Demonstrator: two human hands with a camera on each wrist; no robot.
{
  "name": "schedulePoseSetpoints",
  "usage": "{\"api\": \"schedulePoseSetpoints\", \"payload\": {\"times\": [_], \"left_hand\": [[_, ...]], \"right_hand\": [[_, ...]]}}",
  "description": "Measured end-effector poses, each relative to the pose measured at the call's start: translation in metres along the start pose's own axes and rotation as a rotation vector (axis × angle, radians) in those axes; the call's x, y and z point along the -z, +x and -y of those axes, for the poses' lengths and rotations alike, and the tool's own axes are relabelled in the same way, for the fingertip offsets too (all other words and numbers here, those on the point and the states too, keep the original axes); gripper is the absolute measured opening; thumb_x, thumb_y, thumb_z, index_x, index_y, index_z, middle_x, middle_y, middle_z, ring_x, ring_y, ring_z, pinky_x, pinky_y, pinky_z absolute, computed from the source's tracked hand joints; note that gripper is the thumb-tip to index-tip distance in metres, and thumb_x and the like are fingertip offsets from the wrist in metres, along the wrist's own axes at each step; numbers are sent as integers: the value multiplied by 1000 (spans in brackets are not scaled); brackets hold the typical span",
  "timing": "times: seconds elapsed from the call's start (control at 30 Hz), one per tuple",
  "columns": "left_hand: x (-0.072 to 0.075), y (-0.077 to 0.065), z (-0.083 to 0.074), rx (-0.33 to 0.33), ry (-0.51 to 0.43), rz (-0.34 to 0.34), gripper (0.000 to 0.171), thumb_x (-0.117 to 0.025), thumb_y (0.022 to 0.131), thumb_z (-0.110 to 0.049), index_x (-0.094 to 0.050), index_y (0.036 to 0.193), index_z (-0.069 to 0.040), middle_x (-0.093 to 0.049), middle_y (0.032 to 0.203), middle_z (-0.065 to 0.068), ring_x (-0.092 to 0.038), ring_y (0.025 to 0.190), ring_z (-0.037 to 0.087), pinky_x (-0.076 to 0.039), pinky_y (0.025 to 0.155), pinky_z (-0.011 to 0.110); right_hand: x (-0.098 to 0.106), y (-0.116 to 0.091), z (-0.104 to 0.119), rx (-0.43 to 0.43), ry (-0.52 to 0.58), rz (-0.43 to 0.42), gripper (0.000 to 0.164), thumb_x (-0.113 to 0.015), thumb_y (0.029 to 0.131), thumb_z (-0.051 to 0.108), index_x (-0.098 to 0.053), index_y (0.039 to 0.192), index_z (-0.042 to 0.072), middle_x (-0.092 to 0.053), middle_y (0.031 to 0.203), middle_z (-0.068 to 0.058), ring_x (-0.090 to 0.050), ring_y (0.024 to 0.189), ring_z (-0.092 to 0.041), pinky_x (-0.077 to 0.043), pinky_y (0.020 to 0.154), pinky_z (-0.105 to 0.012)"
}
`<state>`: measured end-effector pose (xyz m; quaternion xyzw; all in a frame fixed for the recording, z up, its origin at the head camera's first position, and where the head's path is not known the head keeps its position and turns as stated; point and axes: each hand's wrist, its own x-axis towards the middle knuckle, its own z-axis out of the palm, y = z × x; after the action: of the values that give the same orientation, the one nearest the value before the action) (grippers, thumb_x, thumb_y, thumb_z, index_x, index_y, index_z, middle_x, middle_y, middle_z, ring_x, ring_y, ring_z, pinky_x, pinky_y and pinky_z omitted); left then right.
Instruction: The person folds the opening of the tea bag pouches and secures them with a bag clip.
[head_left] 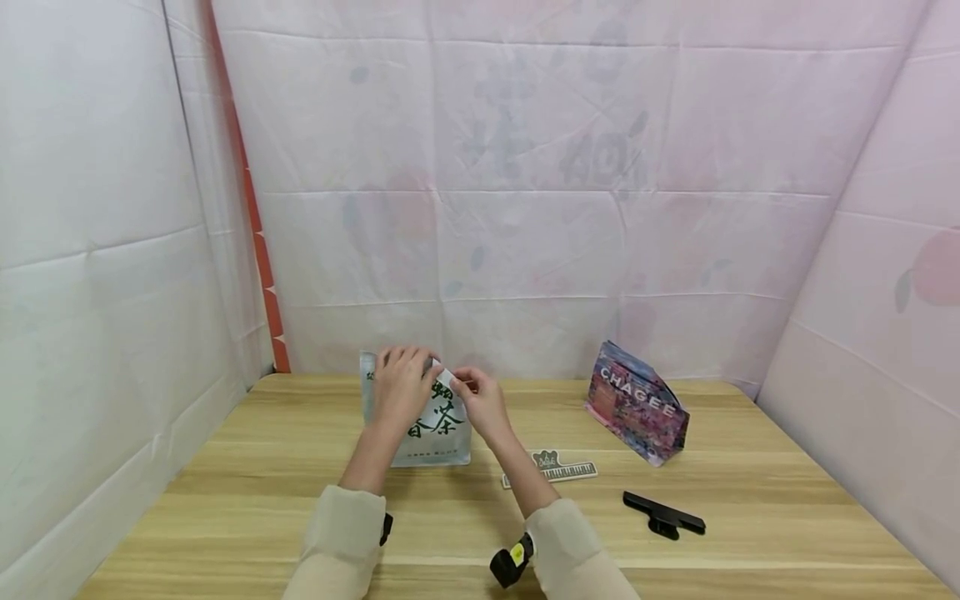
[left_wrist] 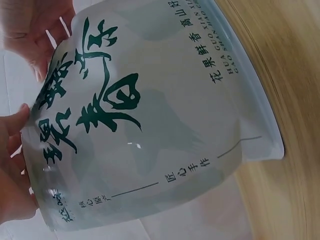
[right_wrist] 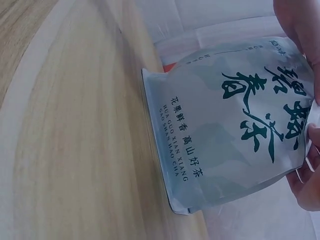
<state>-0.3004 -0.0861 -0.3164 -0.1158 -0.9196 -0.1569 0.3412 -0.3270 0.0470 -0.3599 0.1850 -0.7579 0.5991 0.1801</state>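
A pale grey-green tea bag [head_left: 442, 450] with large dark green characters stands upright on the table at the left of centre. My left hand [head_left: 405, 383] grips its top edge, fingers over the back and thumb in front. At the right part of the same edge, my right hand [head_left: 483, 404] pinches the rim, where a white strip of it is turned over. In the left wrist view, the bag's front [left_wrist: 165, 115] fills the middle, with the left hand [left_wrist: 12, 175] at its top edge. The right wrist view has the right hand [right_wrist: 307, 182] at the bag's top corner.
A clip with a piano-key pattern [head_left: 570, 472] lies just right of the bag, partly behind the right forearm. Farther right stand a purple and pink CHAGEE bag [head_left: 633, 404] and, nearer, a black clip [head_left: 663, 514]. White cloth walls [head_left: 525, 250] enclose the wooden table [head_left: 247, 500].
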Motion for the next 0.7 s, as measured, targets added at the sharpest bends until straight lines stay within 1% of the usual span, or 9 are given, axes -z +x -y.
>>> {"api": "schedulePoseSetpoints", "payload": {"times": [0.07, 0.2, 0.3, 0.37, 0.47, 0.53, 0.7], "left_hand": [[0, 0, 0, 3, -6, -9, 12, -64, 87, -25, -66, 92, -14, -63, 98, 3, -52, 99, 25, -27, 95, 43], [-2, 1, -1, 10, -35, -24, 12, -65, 86, -25, -67, 89, -14, -64, 96, 3, -52, 98, 25, -28, 95, 43], [-3, 0, -1, 13, -63, -41, 11, -67, 84, -23, -67, 88, -14, -65, 96, 3, -53, 97, 25, -28, 95, 43], [-4, 0, -2, 14, -74, -51, 10, -68, 82, -23, -68, 87, -14, -65, 96, 3, -53, 96, 25, -28, 96, 43], [-4, -1, -2, 20, -85, -62, 10, -69, 82, -22, -68, 86, -13, -66, 95, 3, -53, 96, 25, -27, 96, 43], [-5, -1, -2, 21, -88, -70, 11, -69, 82, -23, -68, 85, -12, -66, 95, 3, -53, 96, 25, -27, 96, 43], [-5, -1, 0, 24, -95, -82, 11, -69, 82, -23, -68, 85, -12, -66, 95, 3, -53, 97, 25, -27, 96, 43]], "right_hand": [[-2, -1, -2, 10, -6, -24, 12, -61, 87, 2, -64, 94, -7, -64, 87, -15, -58, 75, -21, -48, 66, -28], [-4, -3, -4, 21, 15, -77, 9, -62, 85, 1, -66, 91, -6, -65, 83, -13, -58, 73, -18, -48, 64, -25], [-4, -4, -6, 20, 44, -93, 9, -63, 85, 0, -66, 90, -6, -65, 81, -13, -57, 72, -17, -47, 63, -23], [-4, -4, -8, 12, 64, -90, 9, -63, 85, 1, -66, 90, -6, -65, 80, -13, -57, 71, -15, -46, 62, -22], [-2, -3, -8, 1, 91, -65, 11, -63, 85, 1, -65, 91, -8, -65, 82, -14, -56, 72, -13, -44, 62, -20], [1, -4, -6, 6, 113, -30, 13, -62, 85, 0, -65, 93, -10, -64, 85, -17, -56, 73, -14, -44, 63, -20], [13, -14, 15, 42, 93, 79, 15, -58, 86, -7, -61, 97, -15, -62, 91, -25, -57, 79, -24, -45, 66, -21]]}}
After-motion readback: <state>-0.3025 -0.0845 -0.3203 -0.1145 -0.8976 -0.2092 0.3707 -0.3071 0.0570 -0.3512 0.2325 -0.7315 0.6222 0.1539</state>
